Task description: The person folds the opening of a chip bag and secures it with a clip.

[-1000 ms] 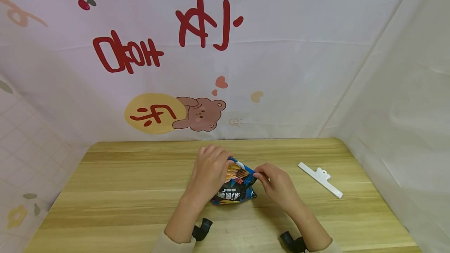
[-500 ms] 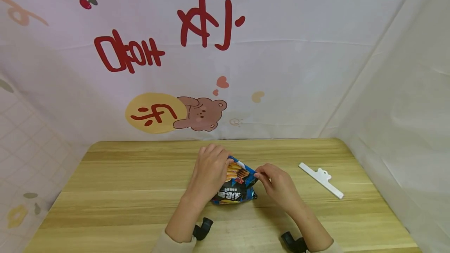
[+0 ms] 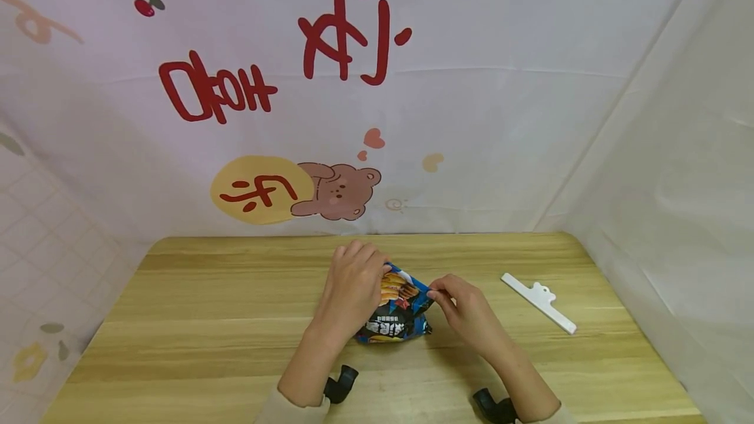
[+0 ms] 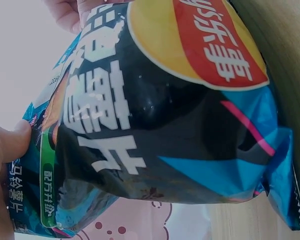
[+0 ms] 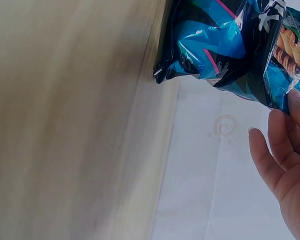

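Note:
A black and blue potato chip bag point(image 3: 393, 313) stands on the table, its top part folded over into a blue and white strip. My left hand point(image 3: 353, 283) grips the strip's left end and covers that side of the bag in the head view. At the opposite end, my right hand point(image 3: 465, 309) pinches the corner between thumb and forefinger. The left wrist view has the bag's printed front point(image 4: 155, 100) filling most of it, with the left thumb point(image 4: 15, 142) pressed on the folded part. In the right wrist view the other fingers of the right hand are loosely bent below the corner.
To the right of the bag lies a long white clip point(image 3: 538, 301) with a bear-shaped handle. The wooden table point(image 3: 206, 319) ends at a white printed cloth backdrop point(image 3: 501, 116). Black wrist-camera parts point(image 3: 341, 383) sit under both forearms.

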`<state>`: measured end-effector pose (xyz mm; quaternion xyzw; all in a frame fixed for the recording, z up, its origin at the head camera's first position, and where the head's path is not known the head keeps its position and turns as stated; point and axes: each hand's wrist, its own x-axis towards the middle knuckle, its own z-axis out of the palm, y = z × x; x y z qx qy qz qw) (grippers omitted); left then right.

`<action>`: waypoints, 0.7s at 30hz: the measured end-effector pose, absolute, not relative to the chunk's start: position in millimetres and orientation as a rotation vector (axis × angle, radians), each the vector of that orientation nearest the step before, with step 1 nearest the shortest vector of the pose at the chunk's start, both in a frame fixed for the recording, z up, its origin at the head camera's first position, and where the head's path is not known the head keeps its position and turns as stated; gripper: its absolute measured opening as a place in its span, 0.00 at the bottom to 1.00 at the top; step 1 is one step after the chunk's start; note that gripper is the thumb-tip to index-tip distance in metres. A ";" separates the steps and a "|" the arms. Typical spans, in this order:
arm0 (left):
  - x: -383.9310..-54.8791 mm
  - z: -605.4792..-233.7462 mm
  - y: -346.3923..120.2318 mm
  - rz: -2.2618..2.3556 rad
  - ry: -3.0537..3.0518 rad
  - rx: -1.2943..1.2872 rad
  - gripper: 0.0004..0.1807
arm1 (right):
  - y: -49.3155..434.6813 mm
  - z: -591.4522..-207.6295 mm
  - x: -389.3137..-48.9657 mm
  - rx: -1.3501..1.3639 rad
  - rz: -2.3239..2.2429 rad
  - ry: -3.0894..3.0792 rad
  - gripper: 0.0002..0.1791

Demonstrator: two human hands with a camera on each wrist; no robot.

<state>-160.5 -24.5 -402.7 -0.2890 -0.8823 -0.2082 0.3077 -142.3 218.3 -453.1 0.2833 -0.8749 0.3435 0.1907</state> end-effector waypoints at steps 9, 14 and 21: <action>-161.1 -403.8 -23.2 -0.553 -2.340 -0.773 0.03 | 220.6 -454.3 -143.3 0.769 1.019 -2.480 0.05; -160.5 -403.2 -24.0 -0.560 -2.340 -0.782 0.02 | 220.3 -452.9 -143.0 0.764 1.020 -2.488 0.04; -160.0 -402.8 -25.8 -0.611 -2.343 -0.785 0.02 | 225.1 -450.0 -142.2 0.731 0.955 -2.507 0.08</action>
